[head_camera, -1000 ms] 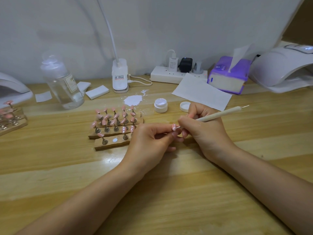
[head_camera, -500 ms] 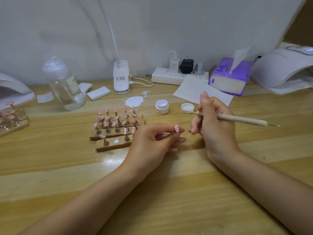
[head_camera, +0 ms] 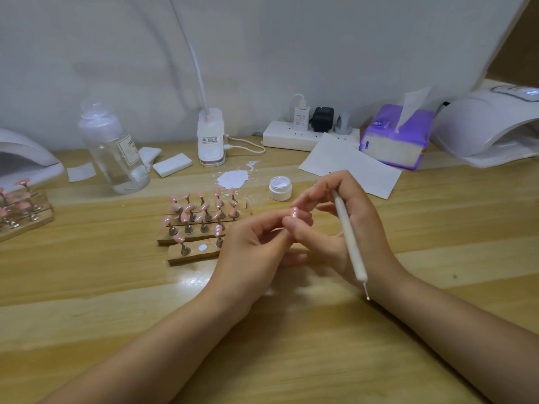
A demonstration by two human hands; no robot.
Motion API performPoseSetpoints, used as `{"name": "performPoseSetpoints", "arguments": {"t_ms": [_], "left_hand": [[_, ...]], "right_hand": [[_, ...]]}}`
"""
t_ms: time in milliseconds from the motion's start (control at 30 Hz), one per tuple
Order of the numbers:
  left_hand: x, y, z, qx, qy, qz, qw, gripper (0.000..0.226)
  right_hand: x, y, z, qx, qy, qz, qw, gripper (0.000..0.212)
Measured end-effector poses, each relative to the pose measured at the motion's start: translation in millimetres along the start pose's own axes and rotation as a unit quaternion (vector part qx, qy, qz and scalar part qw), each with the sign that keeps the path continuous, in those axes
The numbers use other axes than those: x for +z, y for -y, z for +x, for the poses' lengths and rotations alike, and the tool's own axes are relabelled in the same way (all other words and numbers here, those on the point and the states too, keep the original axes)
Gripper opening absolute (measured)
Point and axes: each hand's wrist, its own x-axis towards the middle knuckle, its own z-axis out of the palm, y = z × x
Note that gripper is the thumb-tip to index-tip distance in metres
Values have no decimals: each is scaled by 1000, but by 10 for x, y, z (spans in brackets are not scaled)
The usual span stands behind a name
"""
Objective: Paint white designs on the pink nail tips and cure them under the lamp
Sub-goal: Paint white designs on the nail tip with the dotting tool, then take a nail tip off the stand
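Observation:
My left hand (head_camera: 256, 246) pinches a pink nail tip (head_camera: 294, 213) with white dots on it, held up at the table's middle. My right hand (head_camera: 347, 228) holds a white dotting tool (head_camera: 348, 234) between its fingers, the pen's metal point aimed down toward me; its thumb and forefinger also touch the nail tip. Left of the hands stand wooden holder blocks (head_camera: 192, 253) carrying several pink nail tips (head_camera: 201, 211) on metal stems. An open white gel jar (head_camera: 280, 188) sits just behind the hands. A white curing lamp (head_camera: 490, 126) stands at the far right.
A blob of white paint (head_camera: 233, 179) lies on the table behind the holder. A clear bottle (head_camera: 115, 150), white pads (head_camera: 172, 164), a desk lamp base (head_camera: 210, 141), power strip (head_camera: 303, 138), paper sheet (head_camera: 350, 167) and purple tissue pack (head_camera: 396, 138) line the back. Another lamp (head_camera: 26, 158) and holder (head_camera: 23, 214) sit far left.
My right hand lifted the tool off the nail tip, swung it out to the right, then turned it point-down and came back to touch the tip held by my left hand.

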Motion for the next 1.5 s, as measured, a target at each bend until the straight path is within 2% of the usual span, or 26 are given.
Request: {"name": "performPoseSetpoints", "arguments": {"t_ms": [400,567,700,867,933,967,1033,1100,1167,1267,1333,1400,1500], "left_hand": [[-2,-24,-29,20,19,29,999,21],[17,-74,-53,22,71,48,996,20],[31,-39,-62,9,59,71,996,25],[29,-81,-93,2,67,119,991,17],[-14,-181,-98,5,127,193,973,10],[-44,-253,-99,0,182,248,952,7],[-137,-398,-101,-12,295,360,885,13],[-247,-541,-118,-6,341,430,836,17],[-388,-634,-126,38,300,473,828,16],[-694,-676,-157,162,143,493,843,16],[-928,-635,-199,227,54,508,829,27],[-1097,-558,-276,234,-16,514,825,33],[-1216,-395,-365,177,-80,502,843,45]], "right_hand": [[0,-9,-11,-13,-17,-2,1000,29],[-6,-3,6,24,-54,25,998,27],[-26,-28,32,48,-107,52,992,26],[-36,-29,48,65,-123,64,988,30],[-21,-25,45,67,-114,57,990,28],[-13,-24,43,65,-109,53,991,28],[-10,-27,37,57,-94,38,993,27],[-11,-37,26,45,-77,13,996,29],[-10,-50,18,27,-64,-7,998,31],[12,-59,11,1,-52,-20,998,31],[25,-60,10,-16,-45,-44,998,33],[45,-41,8,-28,-39,-60,997,33],[105,1,10,-55,-24,-77,995,26]]}}
